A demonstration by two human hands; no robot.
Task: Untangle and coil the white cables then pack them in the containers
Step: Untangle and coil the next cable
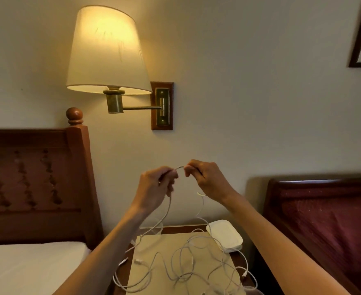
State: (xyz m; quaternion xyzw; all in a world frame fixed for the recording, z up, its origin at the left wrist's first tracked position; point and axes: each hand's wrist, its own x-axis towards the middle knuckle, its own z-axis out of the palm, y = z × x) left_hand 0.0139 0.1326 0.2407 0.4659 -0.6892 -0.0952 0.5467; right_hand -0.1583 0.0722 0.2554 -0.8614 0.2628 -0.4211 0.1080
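Observation:
Both hands are raised in front of the wall above the nightstand. My left hand (157, 185) and my right hand (207, 177) each pinch the same white cable (180, 167), which arches in a short span between them. From each hand the cable hangs down to a tangle of white cables (188, 265) lying on a beige mat (171, 241) on the nightstand. A white lidded container (225, 233) sits at the mat's back right. A clear round container (154, 227) stands at the back left, partly behind the hanging cable.
A lit wall lamp (107, 52) hangs above left. A wooden headboard (32, 179) and white bed (26, 267) are on the left. A dark red bed (328, 213) with a wooden frame is on the right. A picture frame (360, 39) hangs at the top right.

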